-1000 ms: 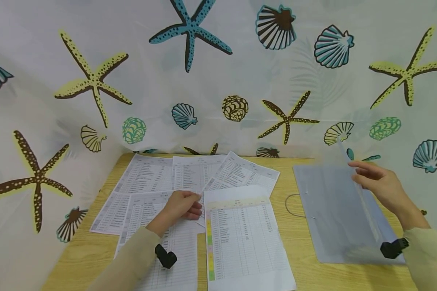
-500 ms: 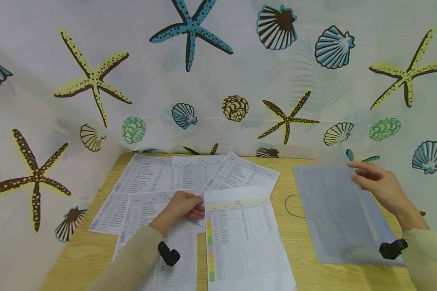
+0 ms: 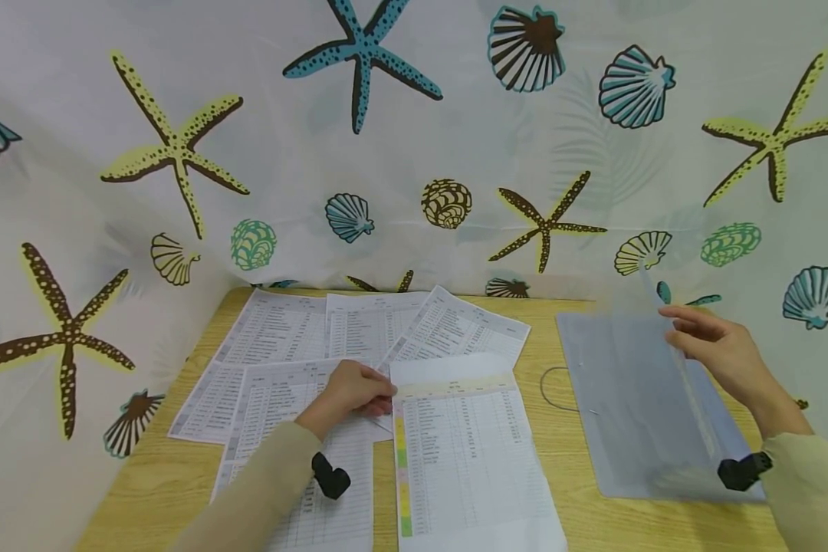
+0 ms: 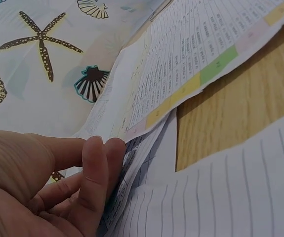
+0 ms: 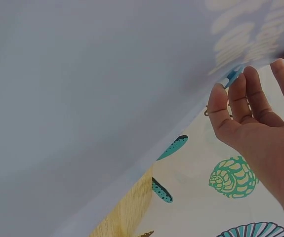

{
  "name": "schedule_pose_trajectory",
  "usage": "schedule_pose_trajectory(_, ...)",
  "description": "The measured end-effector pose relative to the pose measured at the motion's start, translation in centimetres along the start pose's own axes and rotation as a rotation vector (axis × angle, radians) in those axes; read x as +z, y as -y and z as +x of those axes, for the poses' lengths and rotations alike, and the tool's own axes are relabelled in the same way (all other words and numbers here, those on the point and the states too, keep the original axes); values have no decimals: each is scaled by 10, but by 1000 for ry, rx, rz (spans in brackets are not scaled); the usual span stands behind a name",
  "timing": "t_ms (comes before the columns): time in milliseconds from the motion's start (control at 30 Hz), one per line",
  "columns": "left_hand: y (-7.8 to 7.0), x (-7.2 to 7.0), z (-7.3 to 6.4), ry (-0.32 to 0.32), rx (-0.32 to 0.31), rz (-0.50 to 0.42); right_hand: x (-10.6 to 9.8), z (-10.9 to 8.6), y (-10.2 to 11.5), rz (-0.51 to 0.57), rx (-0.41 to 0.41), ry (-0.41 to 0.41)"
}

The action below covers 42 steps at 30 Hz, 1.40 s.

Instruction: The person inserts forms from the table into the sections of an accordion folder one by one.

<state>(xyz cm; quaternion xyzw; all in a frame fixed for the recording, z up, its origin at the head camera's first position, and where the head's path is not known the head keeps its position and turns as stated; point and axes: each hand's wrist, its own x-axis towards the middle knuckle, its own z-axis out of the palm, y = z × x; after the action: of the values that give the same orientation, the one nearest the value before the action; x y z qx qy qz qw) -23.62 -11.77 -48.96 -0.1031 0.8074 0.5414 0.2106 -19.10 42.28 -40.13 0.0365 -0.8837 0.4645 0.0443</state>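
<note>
Paper (image 3: 476, 475) with a coloured edge (image 3: 404, 487) is stretching lengthwise away from the person, left of the folder (image 3: 621, 429), the nearer left hand (image 3: 355, 387) pinching its far left corner, the right hand (image 3: 724, 356) pinching the folder's raised cover (image 3: 662, 368).

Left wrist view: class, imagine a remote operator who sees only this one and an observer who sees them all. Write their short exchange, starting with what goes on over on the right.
Operator: What is happening off to the right, beyond my picture?
Observer: The right hand holds up the edge of a see-through cover.
Operator: And what does that cover belong to?
Observer: A folder, lying on the table to the right of the sheet with the coloured edge.
</note>
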Motion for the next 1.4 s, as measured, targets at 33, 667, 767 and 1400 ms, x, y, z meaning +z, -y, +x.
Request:
schedule_pose_trajectory(33, 0, 1, 0, -3, 7, 12, 0, 0, 0, 4, -2, 0)
schedule_pose_trajectory(667, -5, 4, -5, 33, 166, 133, 1, 2, -1, 1, 8, -8)
schedule_pose_trajectory(767, -4, 5, -5, 81, 149, 59, 2, 2, 1, -11, 21, -9)
schedule_pose_trajectory(1400, 5, 5, -5, 211, 88, -163, 2, 4, 9, -39, 37, 21)
